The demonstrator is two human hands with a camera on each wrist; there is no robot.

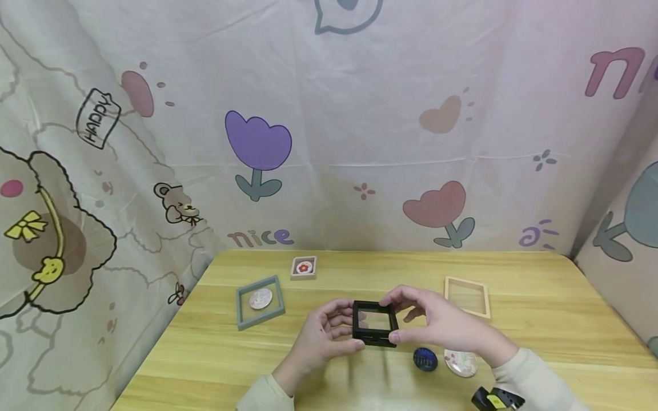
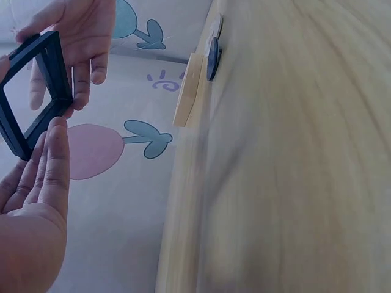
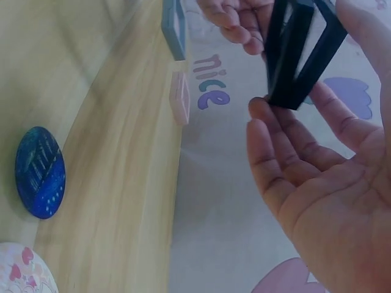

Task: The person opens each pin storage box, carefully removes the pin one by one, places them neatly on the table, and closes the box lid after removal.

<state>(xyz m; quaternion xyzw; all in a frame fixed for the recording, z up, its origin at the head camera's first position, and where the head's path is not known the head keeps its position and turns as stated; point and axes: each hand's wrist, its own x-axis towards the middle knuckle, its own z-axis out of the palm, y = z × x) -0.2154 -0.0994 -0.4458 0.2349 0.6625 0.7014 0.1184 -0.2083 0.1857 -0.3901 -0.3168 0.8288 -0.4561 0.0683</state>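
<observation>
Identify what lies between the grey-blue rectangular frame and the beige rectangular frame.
In the head view, left to right: the left hand, the black square frame and the right hand, above the wood-grained table.

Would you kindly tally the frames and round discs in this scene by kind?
Frames: 4 (black frame, grey frame, pink frame, cream frame)
Round discs: 4 (blue disc, heart-patterned disc, red-flower disc, grey frame's pale disc)
Total: 8

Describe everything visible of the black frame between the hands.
The black frame is square-cornered and plastic-looking, with a see-through middle. Two layers show along its near edge, perhaps slightly parted. It is held above the wood-grain table, its face toward the head camera. The left hand grips its left side, the right hand its right.
</observation>
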